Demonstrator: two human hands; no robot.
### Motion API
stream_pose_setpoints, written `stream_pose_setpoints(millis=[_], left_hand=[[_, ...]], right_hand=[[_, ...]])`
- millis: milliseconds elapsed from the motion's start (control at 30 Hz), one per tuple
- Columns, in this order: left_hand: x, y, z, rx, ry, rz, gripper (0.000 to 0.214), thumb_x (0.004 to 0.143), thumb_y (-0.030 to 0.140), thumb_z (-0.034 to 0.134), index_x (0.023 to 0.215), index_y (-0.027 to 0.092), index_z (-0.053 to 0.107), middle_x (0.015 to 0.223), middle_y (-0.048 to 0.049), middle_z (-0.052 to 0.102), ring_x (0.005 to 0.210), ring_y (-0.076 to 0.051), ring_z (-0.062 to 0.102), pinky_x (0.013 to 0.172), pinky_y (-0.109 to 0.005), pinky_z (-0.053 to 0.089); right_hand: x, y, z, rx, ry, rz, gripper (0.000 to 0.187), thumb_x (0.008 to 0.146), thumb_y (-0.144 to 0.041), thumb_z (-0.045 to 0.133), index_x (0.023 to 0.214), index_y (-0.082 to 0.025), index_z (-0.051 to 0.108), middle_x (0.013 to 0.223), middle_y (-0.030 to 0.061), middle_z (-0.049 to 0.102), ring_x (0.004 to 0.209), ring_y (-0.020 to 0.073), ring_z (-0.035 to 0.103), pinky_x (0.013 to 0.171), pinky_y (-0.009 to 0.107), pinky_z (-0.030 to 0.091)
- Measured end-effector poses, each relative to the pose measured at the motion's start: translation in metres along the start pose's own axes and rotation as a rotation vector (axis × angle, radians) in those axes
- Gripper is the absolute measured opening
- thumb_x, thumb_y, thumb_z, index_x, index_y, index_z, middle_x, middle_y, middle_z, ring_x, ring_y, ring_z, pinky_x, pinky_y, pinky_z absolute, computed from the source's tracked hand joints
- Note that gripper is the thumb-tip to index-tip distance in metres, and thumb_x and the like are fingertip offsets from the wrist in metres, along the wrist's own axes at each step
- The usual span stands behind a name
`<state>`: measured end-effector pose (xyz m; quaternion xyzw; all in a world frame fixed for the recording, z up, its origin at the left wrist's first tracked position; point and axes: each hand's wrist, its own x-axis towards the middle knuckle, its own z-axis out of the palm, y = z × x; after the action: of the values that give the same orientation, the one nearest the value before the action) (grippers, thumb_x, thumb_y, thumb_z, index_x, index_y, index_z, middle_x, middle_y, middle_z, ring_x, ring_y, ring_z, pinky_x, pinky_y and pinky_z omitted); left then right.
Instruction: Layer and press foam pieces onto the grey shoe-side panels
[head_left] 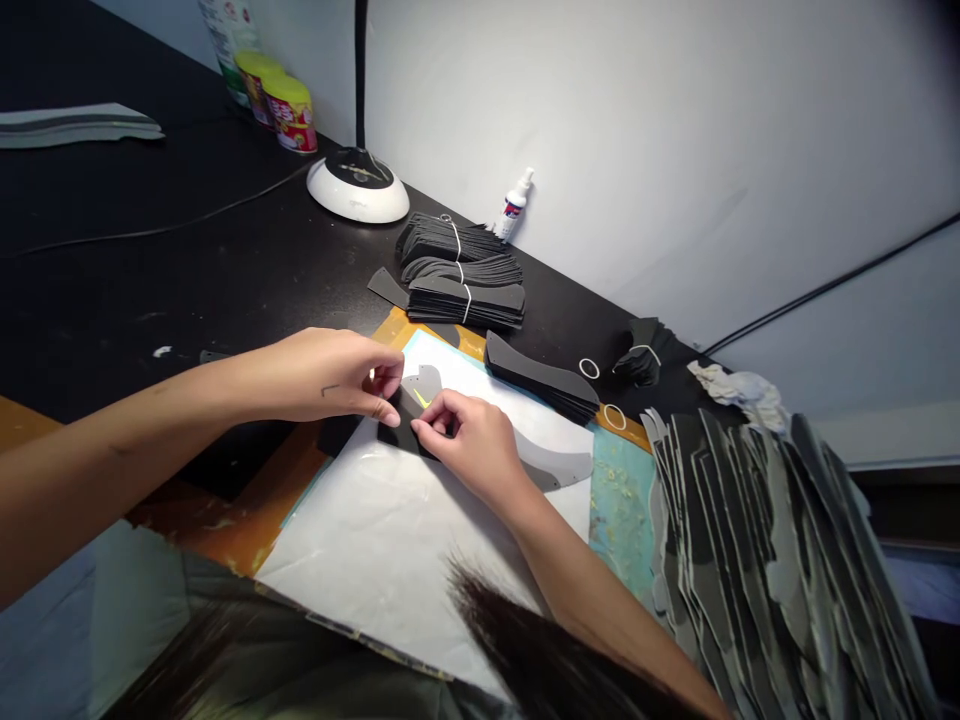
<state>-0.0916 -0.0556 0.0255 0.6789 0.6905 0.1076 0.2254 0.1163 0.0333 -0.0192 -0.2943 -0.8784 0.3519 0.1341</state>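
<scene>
My left hand [330, 375] and my right hand [469, 440] meet over a white sheet [390, 530] on the black table. Both pinch a small black cut piece [405, 425] that lies on the sheet, fingers closed on its edges. A grey curved piece [551, 465] lies flat on the sheet, running from beside my fingers out to the right. A small grey shape with a yellow mark [422, 385] shows just behind my fingertips.
Banded stacks of black pieces [461, 275] sit behind the sheet, with another black stack [544, 380] and loose rubber bands [589, 368] to the right. A large fanned pile of grey and black pieces [772, 560] fills the right. A lamp base [358, 187], glue bottle [514, 205] and jars [289, 110] stand at the back.
</scene>
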Motion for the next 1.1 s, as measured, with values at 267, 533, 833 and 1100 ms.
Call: stream_pose_setpoints(millis=[267,533,833,1100], left_hand=[[-0.009,-0.010,0.022,-0.162,0.021,0.268,0.021,0.096,0.037,0.061,0.092,0.024,0.077,0.091,-0.0037,0.072,0.085,-0.018,0.062,0.076,-0.025,0.042],[-0.050,-0.004,0.061,0.080,0.308,0.307,0.044,0.108,0.028,0.035,0.127,0.028,0.075,0.128,-0.0090,0.072,0.116,-0.023,0.065,0.101,-0.035,0.051],[-0.088,-0.006,0.080,0.325,0.144,0.261,0.080,0.104,0.066,0.038,0.166,0.019,0.023,0.168,-0.0097,0.027,0.155,-0.028,0.032,0.130,-0.041,0.021],[-0.085,0.002,0.081,0.390,0.138,0.269,0.100,0.095,0.083,0.034,0.167,0.016,0.020,0.168,-0.0126,0.025,0.156,-0.030,0.030,0.130,-0.040,0.015]], right_hand=[[0.001,0.001,0.000,0.009,-0.011,-0.005,0.010,0.084,-0.025,0.073,0.077,-0.022,0.067,0.067,-0.0056,0.065,0.068,0.0130,0.058,0.064,0.025,0.034],[0.003,0.001,-0.004,0.111,-0.061,0.059,0.010,0.083,-0.027,0.073,0.076,-0.022,0.068,0.064,-0.0067,0.064,0.064,0.0116,0.057,0.061,0.024,0.035],[0.007,0.001,-0.011,0.098,-0.118,0.078,0.014,0.084,-0.034,0.073,0.077,-0.022,0.068,0.064,-0.0061,0.064,0.064,0.0123,0.057,0.060,0.024,0.034],[0.006,-0.003,-0.013,-0.003,-0.128,0.049,0.012,0.086,-0.032,0.073,0.082,-0.022,0.069,0.069,-0.0043,0.065,0.067,0.0137,0.056,0.061,0.025,0.032]])
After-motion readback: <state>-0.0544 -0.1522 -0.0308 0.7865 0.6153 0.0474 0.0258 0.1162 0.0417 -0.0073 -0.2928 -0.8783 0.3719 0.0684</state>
